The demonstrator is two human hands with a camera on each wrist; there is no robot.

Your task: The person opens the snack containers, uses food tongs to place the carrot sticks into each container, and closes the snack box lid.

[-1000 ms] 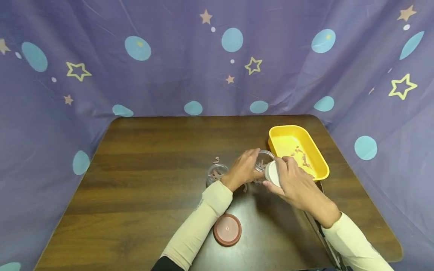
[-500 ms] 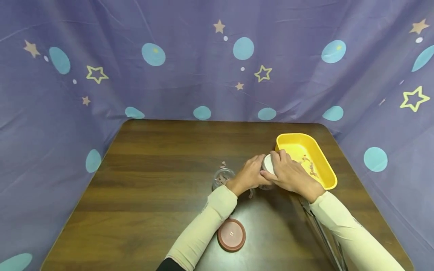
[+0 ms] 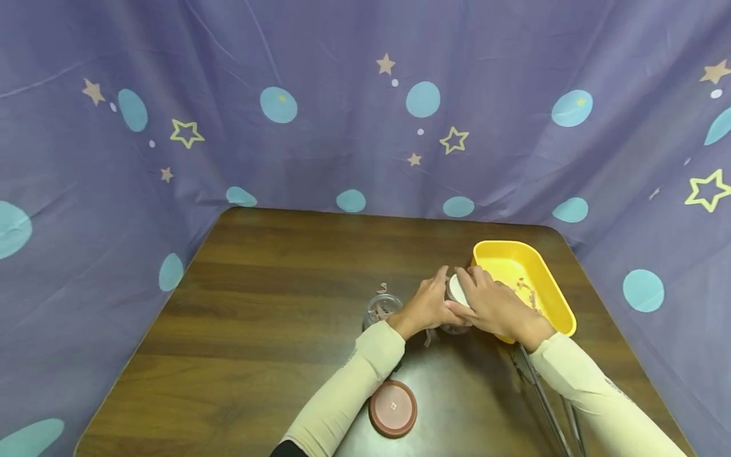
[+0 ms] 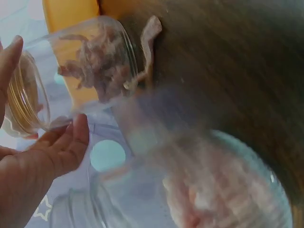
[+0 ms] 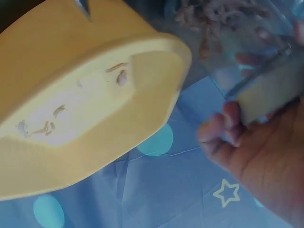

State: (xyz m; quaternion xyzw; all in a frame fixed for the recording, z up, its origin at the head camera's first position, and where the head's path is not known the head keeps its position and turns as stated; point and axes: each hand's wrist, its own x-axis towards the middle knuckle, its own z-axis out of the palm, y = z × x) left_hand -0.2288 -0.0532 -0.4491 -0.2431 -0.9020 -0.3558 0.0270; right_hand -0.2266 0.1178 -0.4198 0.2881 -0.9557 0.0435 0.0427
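Note:
My left hand (image 3: 429,309) holds a clear jar (image 4: 57,100) around its neck, thumb on one side and fingers on the other. Brownish curled strips (image 4: 102,61) lie bunched toward the jar's base. At the jar's mouth, my right hand (image 3: 495,308) grips a white screw lid (image 3: 458,292) by its rim. The right wrist view shows the lid's pale side between thumb and fingers, partly blurred; whether it is threaded on is hidden. Beside the left wrist stands a second clear jar (image 3: 368,317), lidless, with similar strips inside.
A yellow bin (image 3: 553,292) with several strips inside stands right of the hands. Metal tongs-like bars (image 3: 545,397) lie under the right forearm. A red-brown lid (image 3: 393,408) rests near the front. Loose strips (image 3: 382,288) lie by the second jar.
The right hand has brought the white lid from beside the jar onto its mouth, and stays there gripping it. The left hand keeps hold of the jar. The head view has shifted slightly.

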